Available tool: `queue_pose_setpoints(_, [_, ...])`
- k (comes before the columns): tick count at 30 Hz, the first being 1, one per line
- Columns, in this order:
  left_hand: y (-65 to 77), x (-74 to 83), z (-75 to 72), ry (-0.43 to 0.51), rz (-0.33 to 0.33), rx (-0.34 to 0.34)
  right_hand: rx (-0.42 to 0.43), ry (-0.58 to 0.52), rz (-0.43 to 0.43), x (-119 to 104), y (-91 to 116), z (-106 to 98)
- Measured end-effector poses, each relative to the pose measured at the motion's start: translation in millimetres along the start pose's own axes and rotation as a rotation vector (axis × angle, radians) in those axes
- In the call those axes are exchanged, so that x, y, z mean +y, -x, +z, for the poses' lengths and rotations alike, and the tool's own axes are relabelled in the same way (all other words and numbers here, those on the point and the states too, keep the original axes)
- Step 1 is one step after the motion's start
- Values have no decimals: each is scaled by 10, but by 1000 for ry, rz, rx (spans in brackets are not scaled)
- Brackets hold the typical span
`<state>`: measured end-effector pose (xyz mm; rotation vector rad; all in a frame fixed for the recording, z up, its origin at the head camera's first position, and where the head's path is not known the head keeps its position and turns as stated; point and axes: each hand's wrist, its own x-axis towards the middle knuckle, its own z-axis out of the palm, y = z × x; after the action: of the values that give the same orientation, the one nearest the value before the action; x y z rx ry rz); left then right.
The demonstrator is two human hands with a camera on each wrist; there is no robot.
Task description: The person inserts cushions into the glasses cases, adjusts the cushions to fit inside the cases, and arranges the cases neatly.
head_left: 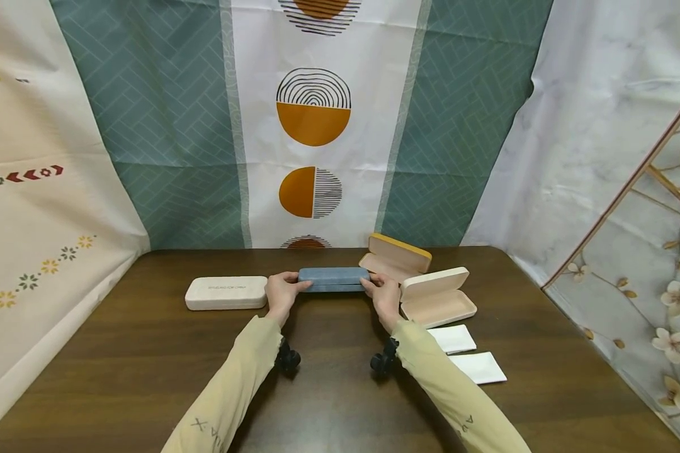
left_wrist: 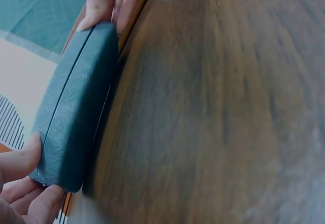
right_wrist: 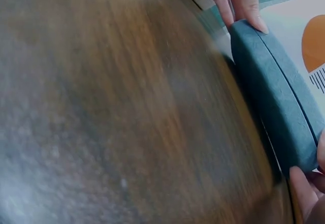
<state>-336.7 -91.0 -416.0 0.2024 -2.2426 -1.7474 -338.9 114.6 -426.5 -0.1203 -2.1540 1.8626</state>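
Note:
Both hands hold a blue glasses case (head_left: 333,279), one at each end, near the far side of the table. The case lies lengthwise from left to right, its lid down, with a thin seam line along the front. My left hand (head_left: 281,293) pinches the left end, thumb at the seam and fingers at the end's underside in the left wrist view. The right hand (head_left: 384,297) grips the other end; its thumb and fingers show round the corner in the right wrist view (right_wrist: 307,183). Beside the left hand lies a closed white glasses case (head_left: 226,293) with small lettering.
Right of the right hand, a white glasses case (head_left: 439,305) stands with its lid raised. Behind it is another raised-lid case with a yellow outside (head_left: 399,251). Two flat white pieces (head_left: 453,338) lie nearer, partly behind the right sleeve. Patterned cloth (head_left: 311,126) hangs behind the table.

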Motion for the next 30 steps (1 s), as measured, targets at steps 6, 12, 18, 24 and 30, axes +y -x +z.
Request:
queue_pose_setpoints(6, [-7, 9, -11, -38, 20, 14, -42, -34, 4, -4, -33, -19])
queue_pose_setpoints(12, [-9, 17, -21, -40, 9, 1, -5, -18, 14, 4, -51, -2])
queue_pose_setpoints(18, [7, 26, -30, -32, -11, -11, 23, 109, 4, -7, -18, -2])
queue_pose_setpoints(24, [0, 65, -22, -100, -20, -9, 17, 158, 4, -43, 19, -15])
queue_pose_setpoints(30, [31, 73, -44, -189, -18, -49, -23, 207, 23, -52, 69, -40])
